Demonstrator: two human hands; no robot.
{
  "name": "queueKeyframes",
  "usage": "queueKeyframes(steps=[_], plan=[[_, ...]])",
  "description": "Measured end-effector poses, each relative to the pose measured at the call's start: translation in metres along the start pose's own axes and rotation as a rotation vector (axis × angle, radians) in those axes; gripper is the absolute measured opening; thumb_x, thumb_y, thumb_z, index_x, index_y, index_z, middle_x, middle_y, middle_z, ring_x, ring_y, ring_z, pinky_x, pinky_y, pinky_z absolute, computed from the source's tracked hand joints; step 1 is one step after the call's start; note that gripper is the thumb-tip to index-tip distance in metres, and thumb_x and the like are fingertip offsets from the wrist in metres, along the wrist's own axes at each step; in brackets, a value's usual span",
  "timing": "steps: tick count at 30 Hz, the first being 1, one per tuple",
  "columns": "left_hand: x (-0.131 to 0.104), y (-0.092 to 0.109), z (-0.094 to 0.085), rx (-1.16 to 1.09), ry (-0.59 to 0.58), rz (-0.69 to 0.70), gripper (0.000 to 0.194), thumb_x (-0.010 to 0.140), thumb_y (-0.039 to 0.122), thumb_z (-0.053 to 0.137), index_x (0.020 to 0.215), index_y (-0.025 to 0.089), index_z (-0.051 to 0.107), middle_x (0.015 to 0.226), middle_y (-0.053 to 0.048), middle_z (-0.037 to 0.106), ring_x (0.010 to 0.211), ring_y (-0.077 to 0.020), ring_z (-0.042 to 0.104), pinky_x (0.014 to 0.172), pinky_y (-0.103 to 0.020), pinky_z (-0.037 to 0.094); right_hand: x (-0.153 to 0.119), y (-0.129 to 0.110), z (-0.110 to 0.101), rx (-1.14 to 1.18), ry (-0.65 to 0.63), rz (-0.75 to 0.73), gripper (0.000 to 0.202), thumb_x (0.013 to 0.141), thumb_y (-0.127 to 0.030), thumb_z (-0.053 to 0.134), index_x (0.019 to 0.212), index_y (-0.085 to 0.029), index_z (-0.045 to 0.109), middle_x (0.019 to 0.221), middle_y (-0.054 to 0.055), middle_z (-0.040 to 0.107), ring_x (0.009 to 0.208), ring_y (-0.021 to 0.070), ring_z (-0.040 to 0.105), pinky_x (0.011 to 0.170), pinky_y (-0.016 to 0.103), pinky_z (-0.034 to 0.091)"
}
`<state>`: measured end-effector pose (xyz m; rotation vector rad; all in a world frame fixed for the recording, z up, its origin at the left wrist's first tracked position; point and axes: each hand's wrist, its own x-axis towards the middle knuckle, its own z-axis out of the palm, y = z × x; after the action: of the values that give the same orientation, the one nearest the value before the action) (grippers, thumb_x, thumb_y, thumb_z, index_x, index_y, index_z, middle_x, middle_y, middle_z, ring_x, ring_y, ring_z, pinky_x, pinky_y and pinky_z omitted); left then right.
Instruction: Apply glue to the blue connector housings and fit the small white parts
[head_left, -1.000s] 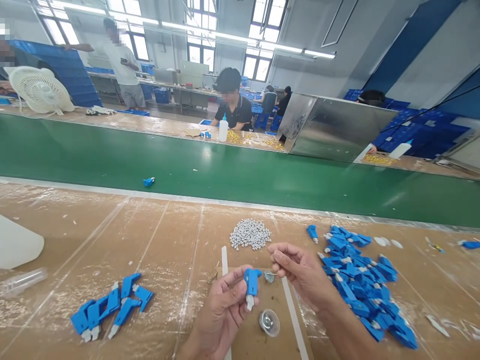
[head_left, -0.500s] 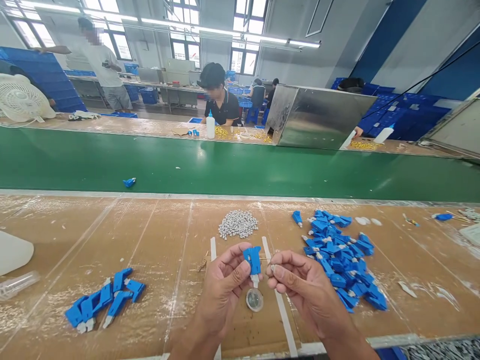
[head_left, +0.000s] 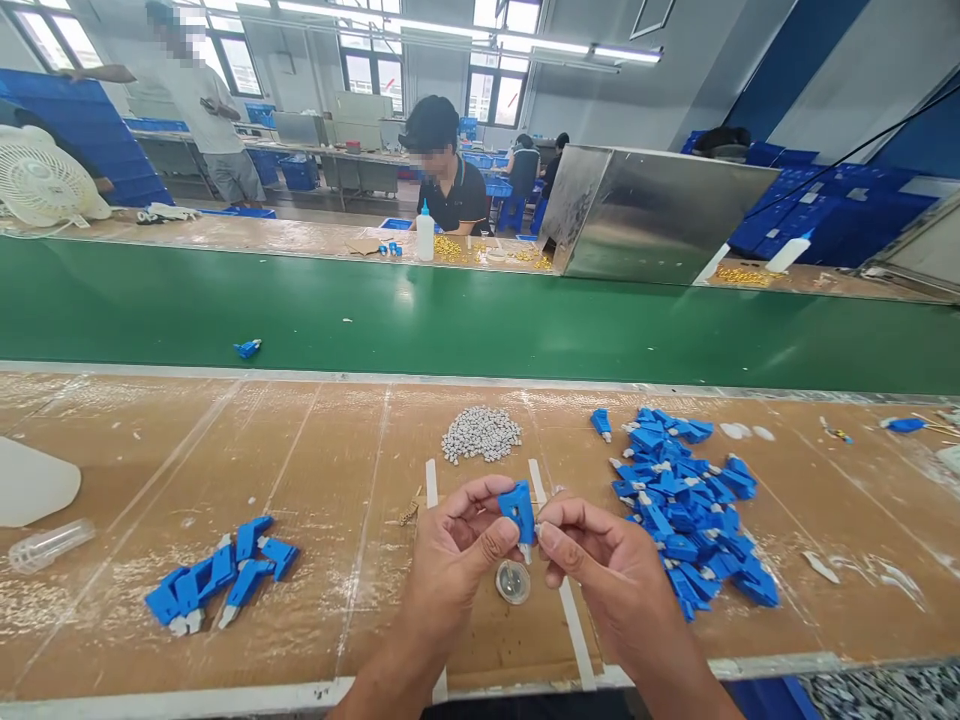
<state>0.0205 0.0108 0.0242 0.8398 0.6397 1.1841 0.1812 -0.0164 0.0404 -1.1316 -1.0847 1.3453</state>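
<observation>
A blue plastic part (head_left: 516,508) with a pale tip pointing down is pinched between the thumb and fingers of my left hand (head_left: 466,540). Close to its right side, my right hand (head_left: 596,555) has thumb and fingertips pressed together on a tiny grey piece (head_left: 538,530), partly hidden by the fingers. Below the blue part lies a small round clear dish (head_left: 513,582). Behind my hands is a pile of small grey pieces (head_left: 481,434). To the right spreads a large heap of blue parts (head_left: 686,510); a smaller group of blue parts (head_left: 217,572) lies on the left.
A green belt (head_left: 337,310) crosses beyond the brown table (head_left: 315,480), with one blue part (head_left: 247,348) on it. A white container (head_left: 34,482) and a clear tube (head_left: 51,546) lie at left. Across the belt a person (head_left: 450,190) sits behind a white bottle (head_left: 425,235).
The view has shifted slightly. My right hand has come closer to the blue part, which my left hand has turned a little, showing its opening.
</observation>
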Motion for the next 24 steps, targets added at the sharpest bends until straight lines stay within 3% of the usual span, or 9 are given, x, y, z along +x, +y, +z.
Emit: queueKeyframes(steps=[12, 18, 24], plan=[[0.003, -0.008, -0.008, 0.019, 0.024, -0.016, 0.034, 0.079, 0.026, 0.081, 0.111, 0.02, 0.073, 0.092, -0.006, 0.075, 0.073, -0.013, 0.066, 0.066, -0.024, 0.057, 0.005, 0.006, -0.001, -0.108, -0.003, -0.032, 0.017, 0.089, -0.037, 0.072, 0.084, -0.02, 0.072, 0.08, 0.0, 0.058, 0.072, 0.0132, 0.052, 0.062, 0.023, 0.044], [0.001, -0.005, -0.006, 0.162, 0.073, -0.004, 0.033, 0.078, 0.029, 0.081, 0.11, 0.02, 0.075, 0.093, -0.007, 0.077, 0.08, -0.0166, 0.069, 0.073, -0.026, 0.058, 0.006, 0.006, -0.004, -0.176, 0.002, -0.036, 0.016, 0.087, -0.036, 0.073, 0.083, -0.02, 0.072, 0.079, 0.0, 0.059, 0.071, 0.0134, 0.053, 0.064, 0.024, 0.045], [0.005, 0.002, -0.004, 0.275, 0.044, -0.05, 0.033, 0.077, 0.03, 0.082, 0.108, 0.02, 0.077, 0.097, -0.009, 0.078, 0.085, -0.0202, 0.072, 0.077, -0.029, 0.059, 0.009, 0.01, -0.009, 0.027, 0.005, 0.097, 0.022, 0.077, -0.037, 0.083, 0.073, -0.018, 0.071, 0.071, 0.0, 0.061, 0.067, 0.0135, 0.055, 0.062, 0.025, 0.046]])
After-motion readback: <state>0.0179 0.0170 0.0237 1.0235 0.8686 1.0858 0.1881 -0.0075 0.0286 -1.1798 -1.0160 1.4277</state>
